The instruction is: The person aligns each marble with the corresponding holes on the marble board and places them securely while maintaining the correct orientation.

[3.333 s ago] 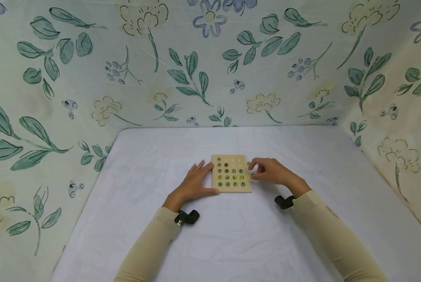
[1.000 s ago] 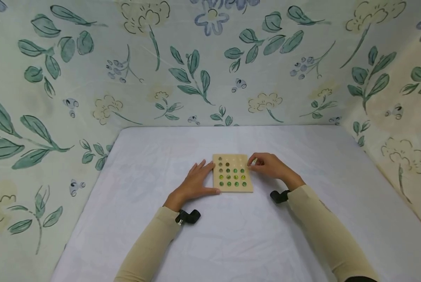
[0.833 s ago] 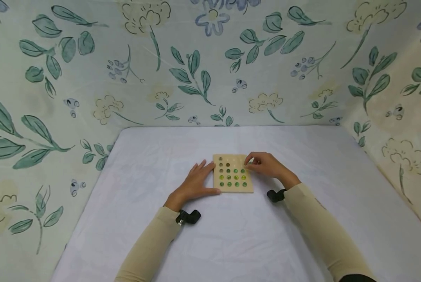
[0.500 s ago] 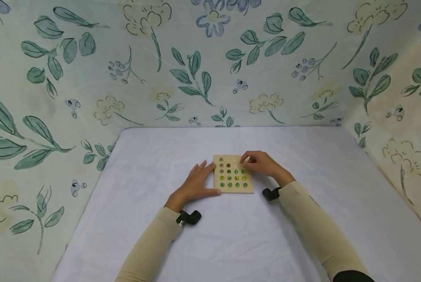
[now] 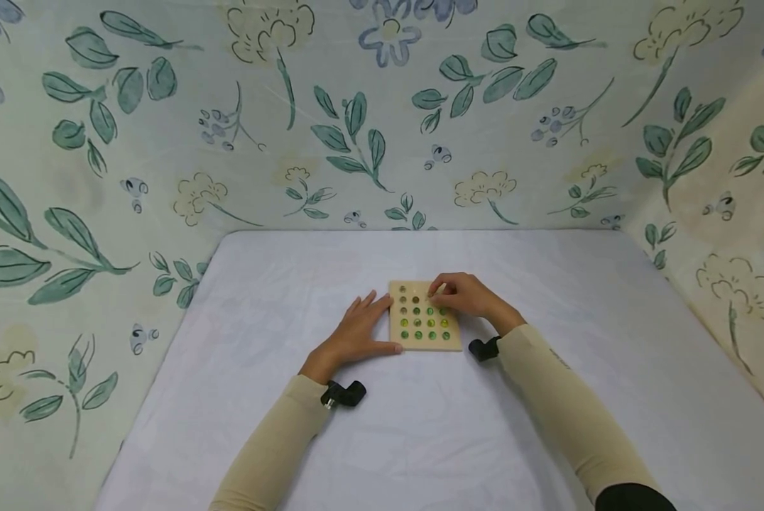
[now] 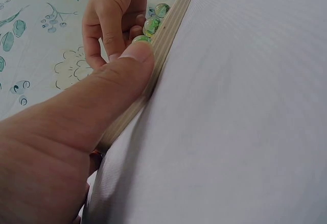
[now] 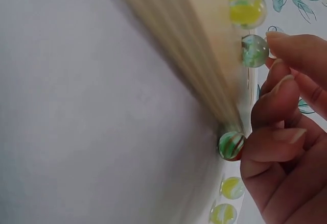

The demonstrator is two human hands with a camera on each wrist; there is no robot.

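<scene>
A square wooden board (image 5: 422, 286) with rows of glass marbles (image 5: 417, 323) in its hollows lies mid-table. My left hand (image 5: 351, 333) rests at its left side with spread fingers; the thumb touches the near edge, as the left wrist view also shows. Over the board's upper right part, my right hand (image 5: 468, 294) pinches a clear marble (image 7: 275, 29), mostly hidden by the fingertips. Below the pinch, a green and red marble (image 7: 231, 146) sits by the board's edge, close to the curled fingers. In the head view, the right hand covers some upper hollows.
Yellow-swirled marbles (image 7: 232, 188) lie beyond the board in the right wrist view. A white cloth (image 5: 382, 440) covers the table. Leaf-patterned fabric (image 5: 356, 142) stands behind and at the sides.
The right hand has moved left from beside the board's right edge to over its upper part, carrying a marble. The left hand keeps its place against the board.
</scene>
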